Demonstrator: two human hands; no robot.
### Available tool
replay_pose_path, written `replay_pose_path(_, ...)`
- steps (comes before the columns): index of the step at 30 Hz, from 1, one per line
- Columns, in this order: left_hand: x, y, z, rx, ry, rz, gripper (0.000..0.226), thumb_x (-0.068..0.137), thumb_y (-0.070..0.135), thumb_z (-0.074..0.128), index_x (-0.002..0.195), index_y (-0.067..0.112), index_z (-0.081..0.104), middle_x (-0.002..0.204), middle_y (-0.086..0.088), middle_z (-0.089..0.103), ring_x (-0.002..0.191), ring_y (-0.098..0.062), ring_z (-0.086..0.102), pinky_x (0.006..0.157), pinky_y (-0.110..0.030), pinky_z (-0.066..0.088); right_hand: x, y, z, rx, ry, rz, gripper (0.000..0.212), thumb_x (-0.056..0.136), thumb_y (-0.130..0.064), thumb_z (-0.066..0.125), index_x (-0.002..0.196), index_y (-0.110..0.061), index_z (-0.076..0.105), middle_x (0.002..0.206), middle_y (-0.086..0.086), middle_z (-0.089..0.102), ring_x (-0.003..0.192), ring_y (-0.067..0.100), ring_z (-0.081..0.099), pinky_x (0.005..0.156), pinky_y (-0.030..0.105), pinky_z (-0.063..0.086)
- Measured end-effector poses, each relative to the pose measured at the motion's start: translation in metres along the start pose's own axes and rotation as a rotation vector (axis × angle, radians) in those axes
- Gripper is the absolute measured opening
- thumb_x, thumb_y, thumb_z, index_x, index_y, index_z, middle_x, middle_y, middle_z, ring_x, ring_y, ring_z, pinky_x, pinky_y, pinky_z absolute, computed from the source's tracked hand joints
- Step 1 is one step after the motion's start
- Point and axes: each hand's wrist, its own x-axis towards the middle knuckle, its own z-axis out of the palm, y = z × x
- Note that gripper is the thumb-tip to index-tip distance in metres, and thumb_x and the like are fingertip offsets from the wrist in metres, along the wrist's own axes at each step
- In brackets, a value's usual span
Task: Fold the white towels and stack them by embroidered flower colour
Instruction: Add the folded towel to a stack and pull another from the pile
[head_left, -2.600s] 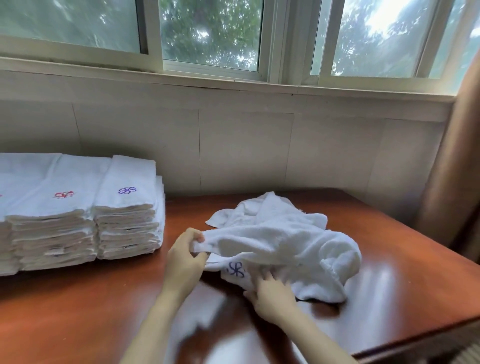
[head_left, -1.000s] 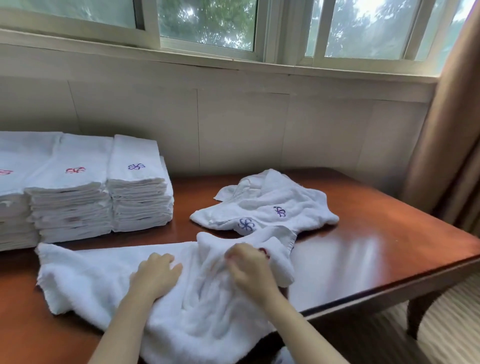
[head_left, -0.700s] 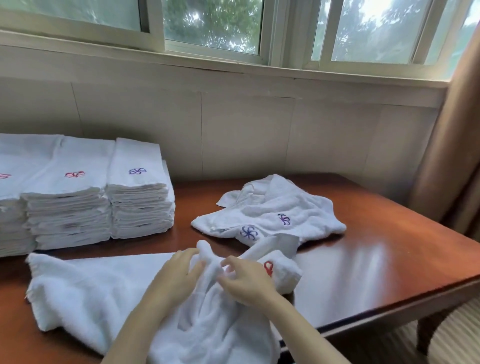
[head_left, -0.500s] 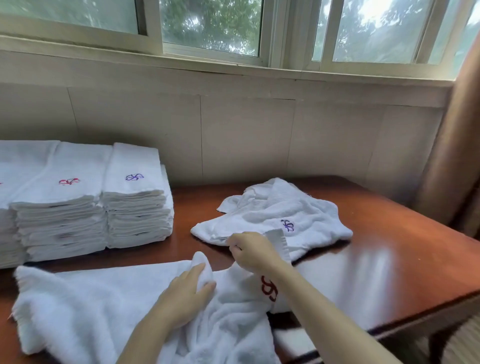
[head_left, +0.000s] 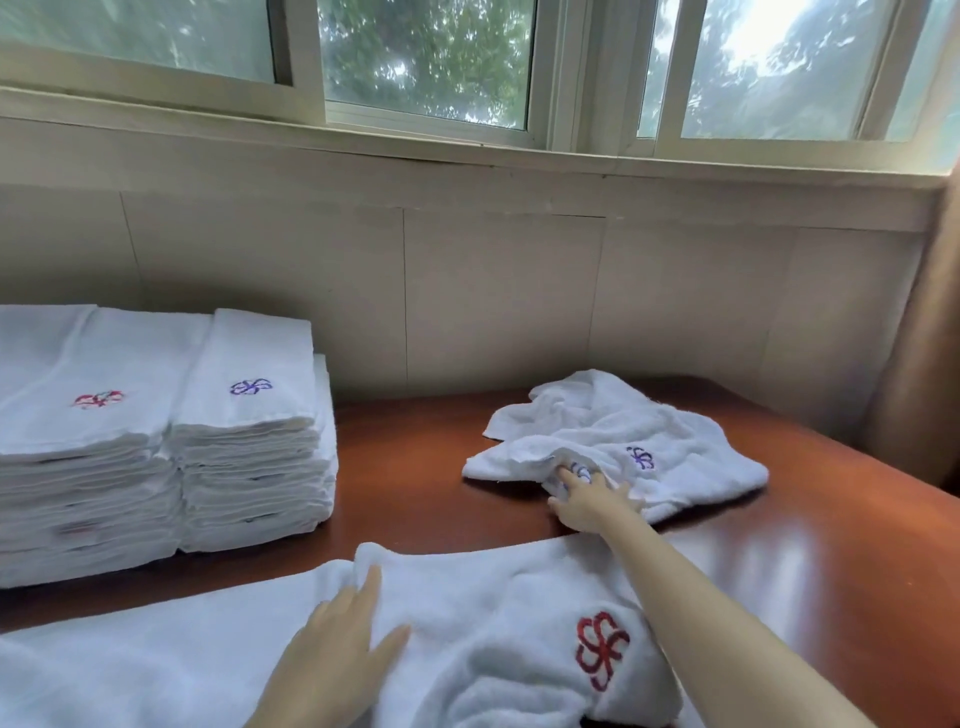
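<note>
Nearest me, my left hand (head_left: 337, 649) lies flat, palm down, fingers straight, pressing on the red-flower towel (head_left: 467, 597). It grips nothing. That towel is spread lengthwise along the near edge of the wooden table (head_left: 831, 571), rumpled at its right end where the red embroidered flower (head_left: 600, 649) faces up. I judge it laid out for folding, with no fold made in it yet.

Further out, my right hand (head_left: 587, 501) reaches with fingers stretched, the tips touching the near edge of the crumpled purple-flower towels (head_left: 675, 447). I see no pinch or curl round the cloth. That heap sits mid-table to the right, one purple flower plain on top and another partly under my fingertips, so I take it for at least two towels waiting.

Far left, against the wall, stand the finished piles: a purple-flower stack (head_left: 249, 447) touching a red-flower stack (head_left: 88, 467), both many towels high. Most of the work looks done.

No bin, basket or tray shows; the stacks alone do the sorting.
</note>
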Motion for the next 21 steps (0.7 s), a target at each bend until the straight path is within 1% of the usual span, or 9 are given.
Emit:
replay_pose_path(3, 0.002, 0.004, 0.002, -0.062, 0.087, -0.069, 0.073, 0.099, 0.048, 0.033, 0.152, 0.024, -0.01, 0.158, 0.006, 0.015, 0.142, -0.018, 0.024, 0.109, -0.031, 0.031, -0.032, -0.024, 0.008, -0.088, 0.0, -0.1, 0.051, 0.092, -0.051, 0.041, 0.141, -0.036, 0.038, 0.158, 0.014, 0.007, 0.143, 0.039, 0.009, 0.113, 0.056, 0.012)
replay_pose_path(6, 0.001, 0.002, -0.001, -0.186, 0.165, -0.143, 0.063, 0.101, 0.04, 0.031, 0.153, 0.02, 0.002, 0.159, 0.002, 0.017, 0.144, -0.019, 0.02, 0.113, -0.035, 0.025, -0.082, -0.047, 0.019, 0.059, -0.113, -0.428, 0.038, 0.095, -0.043, 0.04, 0.125, -0.027, 0.057, 0.143, 0.007, 0.043, 0.137, 0.031, 0.029, 0.112, 0.051, 0.022)
replay_pose_path(8, -0.003, -0.011, -0.008, -0.064, 0.216, -0.207, 0.053, 0.101, 0.037, 0.028, 0.151, 0.025, 0.016, 0.158, 0.004, 0.02, 0.143, -0.017, 0.022, 0.113, -0.035, 0.025, -0.117, -0.054, 0.026, 0.058, -0.182, -0.667, 0.033, 0.095, -0.039, 0.045, 0.121, -0.023, 0.058, 0.131, 0.003, 0.053, 0.128, 0.026, 0.041, 0.108, 0.049, 0.03)
replay_pose_path(10, -0.01, -0.035, -0.019, 0.074, 0.219, -0.323, 0.047, 0.1, 0.038, 0.028, 0.147, 0.034, 0.026, 0.156, 0.006, 0.023, 0.141, -0.017, 0.025, 0.112, -0.037, 0.026, -0.142, -0.058, 0.032, -0.025, -0.151, -0.777, 0.041, 0.095, -0.031, 0.05, 0.135, -0.023, 0.044, 0.135, 0.008, 0.046, 0.126, 0.028, 0.04, 0.105, 0.049, 0.033)
replay_pose_path(12, -0.02, -0.062, -0.028, 0.065, 0.197, -0.463, 0.046, 0.098, 0.039, 0.032, 0.143, 0.03, 0.034, 0.152, 0.001, 0.028, 0.136, -0.024, 0.031, 0.109, -0.037, 0.031, -0.162, -0.058, 0.039, -0.091, -0.074, -0.794, 0.053, 0.093, -0.018, 0.049, 0.143, -0.022, 0.03, 0.133, 0.016, 0.041, 0.121, 0.035, 0.041, 0.094, 0.047, 0.037)
replay_pose_path(14, -0.032, -0.086, -0.034, -0.043, 0.226, -0.526, 0.046, 0.096, 0.033, 0.041, 0.139, 0.019, 0.041, 0.148, -0.01, 0.031, 0.13, -0.033, 0.037, 0.107, -0.04, 0.035, -0.176, -0.058, 0.041, -0.13, -0.007, -0.778, 0.053, 0.092, -0.013, 0.047, 0.141, -0.017, 0.027, 0.125, 0.02, 0.046, 0.113, 0.038, 0.046, 0.082, 0.044, 0.039)
replay_pose_path(17, -0.047, -0.102, -0.042, -0.184, 0.247, -0.562, 0.056, 0.094, 0.027, 0.048, 0.147, 0.015, 0.033, 0.152, -0.016, 0.023, 0.133, -0.034, 0.037, 0.108, -0.042, 0.03, -0.185, -0.054, 0.038, -0.154, -0.011, -0.658, 0.057, 0.091, -0.016, 0.049, 0.143, -0.012, 0.025, 0.122, 0.02, 0.054, 0.112, 0.039, 0.051, 0.081, 0.042, 0.042)
replay_pose_path(19, -0.056, -0.103, -0.046, -0.161, 0.195, -0.524, 0.049, 0.093, 0.028, 0.048, 0.141, 0.024, 0.041, 0.145, -0.012, 0.038, 0.127, -0.029, 0.044, 0.105, -0.039, 0.035, -0.188, -0.05, 0.036, -0.179, -0.024, -0.622, 0.039, 0.089, -0.019, 0.05, 0.126, -0.009, 0.04, 0.119, 0.017, 0.056, 0.11, 0.036, 0.054, 0.074, 0.037, 0.039)
replay_pose_path(21, -0.07, -0.098, -0.048, -0.157, 0.203, -0.472, 0.024, 0.093, 0.031, 0.046, 0.113, 0.03, 0.06, 0.119, -0.003, 0.06, 0.106, -0.023, 0.057, 0.091, -0.035, 0.044, -0.191, -0.048, 0.038, -0.186, -0.039, -0.614, 0.02, 0.087, -0.022, 0.049, 0.105, -0.016, 0.044, 0.115, 0.013, 0.058, 0.104, 0.033, 0.055, 0.071, 0.033, 0.035)
